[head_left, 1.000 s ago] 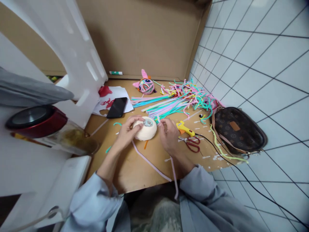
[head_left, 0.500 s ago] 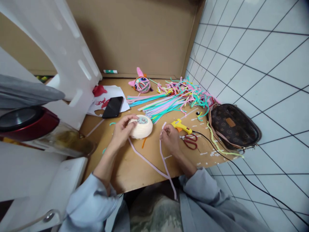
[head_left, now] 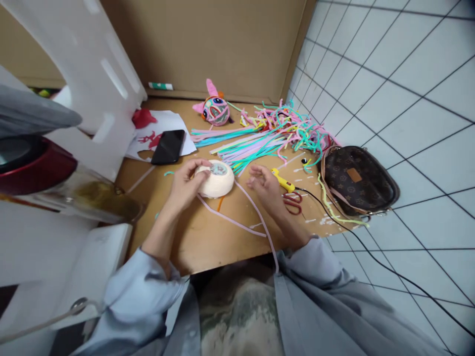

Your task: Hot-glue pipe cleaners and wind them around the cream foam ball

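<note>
My left hand grips a cream-coloured round roll with a printed label on top, thumb and fingers at its left side. To the right of the roll, my right hand hovers with its fingers loosely bent and apart, and nothing shows in them. A lilac pipe cleaner runs from the roll's right side down past the table edge to my lap. Another lilac pipe cleaner stretches from under the roll's left side toward the right. A short orange piece pokes out below the roll.
Behind lie many coloured pipe cleaners and a pink-eared figure. A yellow glue gun, red-handled scissors and a brown bag are at right. A black phone rests on paper at left; a glass-sided jug stands nearby.
My right hand has let go of the lilac pipe cleaner, whose end now lies against the roll's right side. The right fingers have loosened. The view has tilted down slightly.
</note>
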`<state>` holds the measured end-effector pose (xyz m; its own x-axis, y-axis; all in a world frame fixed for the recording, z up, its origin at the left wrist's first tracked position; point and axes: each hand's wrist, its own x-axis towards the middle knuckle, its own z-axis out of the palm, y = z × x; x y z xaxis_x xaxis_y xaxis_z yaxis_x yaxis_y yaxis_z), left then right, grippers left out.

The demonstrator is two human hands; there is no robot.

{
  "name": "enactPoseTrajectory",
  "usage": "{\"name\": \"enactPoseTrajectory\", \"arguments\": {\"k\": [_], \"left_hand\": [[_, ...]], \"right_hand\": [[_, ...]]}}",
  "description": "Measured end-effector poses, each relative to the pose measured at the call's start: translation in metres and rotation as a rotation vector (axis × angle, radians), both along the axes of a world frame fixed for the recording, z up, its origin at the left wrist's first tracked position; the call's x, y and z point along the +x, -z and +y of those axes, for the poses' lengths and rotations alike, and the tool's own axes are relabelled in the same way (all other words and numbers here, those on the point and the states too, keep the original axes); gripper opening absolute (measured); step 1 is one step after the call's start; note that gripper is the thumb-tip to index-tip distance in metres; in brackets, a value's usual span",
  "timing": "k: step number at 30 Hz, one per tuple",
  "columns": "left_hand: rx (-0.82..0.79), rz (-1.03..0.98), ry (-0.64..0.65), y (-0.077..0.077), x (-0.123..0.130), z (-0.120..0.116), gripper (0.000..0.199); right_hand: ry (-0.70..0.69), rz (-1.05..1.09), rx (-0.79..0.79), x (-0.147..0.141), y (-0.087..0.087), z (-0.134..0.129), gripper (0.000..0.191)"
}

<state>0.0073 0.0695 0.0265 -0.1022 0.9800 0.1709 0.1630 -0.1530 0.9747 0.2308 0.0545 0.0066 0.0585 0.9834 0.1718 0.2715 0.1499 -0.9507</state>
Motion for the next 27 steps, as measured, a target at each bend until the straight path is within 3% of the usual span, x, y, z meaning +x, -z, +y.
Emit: {"name": "enactPoseTrajectory", "arguments": {"k": [7, 10, 13, 16, 18, 20, 22, 24, 27], "left_hand": [[0.033, 0.033, 0.029, 0.009, -0.003, 0.004, 0.031], [0.056, 0.034, 0.044, 0.013, -0.003, 0.005, 0.031], [0.042, 0.04, 0.048, 0.01, -0.002, 0.002, 0.033], [0.01, 0.067, 0.047, 0.004, -0.001, -0.002, 0.033], [-0.005, 0.074, 0.05, 0.001, -0.001, -0.003, 0.033], [-0.008, 0.082, 0.056, 0.0, -0.002, -0.004, 0.032], [-0.003, 0.098, 0.071, 0.0, -0.002, -0.004, 0.031], [0.017, 0.111, 0.074, 0.001, -0.002, -0.004, 0.028], [0.016, 0.111, 0.081, 0.002, -0.004, -0.004, 0.027]], "right_hand": [[-0.08, -0.097, 0.102, 0.021, -0.07, -0.041, 0.024], [-0.079, -0.188, 0.225, 0.02, -0.099, -0.034, 0.021], [0.018, -0.322, 0.347, 0.024, -0.114, 0.015, 0.027], [0.099, -0.57, 0.407, 0.049, -0.12, 0.093, 0.043], [0.15, -0.76, 0.372, 0.077, -0.122, 0.142, 0.051], [0.26, -0.871, 0.237, 0.109, -0.122, 0.176, 0.075], [0.363, -0.887, 0.067, 0.138, -0.117, 0.195, 0.098], [0.414, -0.848, -0.061, 0.16, -0.107, 0.205, 0.107], [0.368, -0.685, -0.049, 0.177, -0.085, 0.215, 0.093]]}}
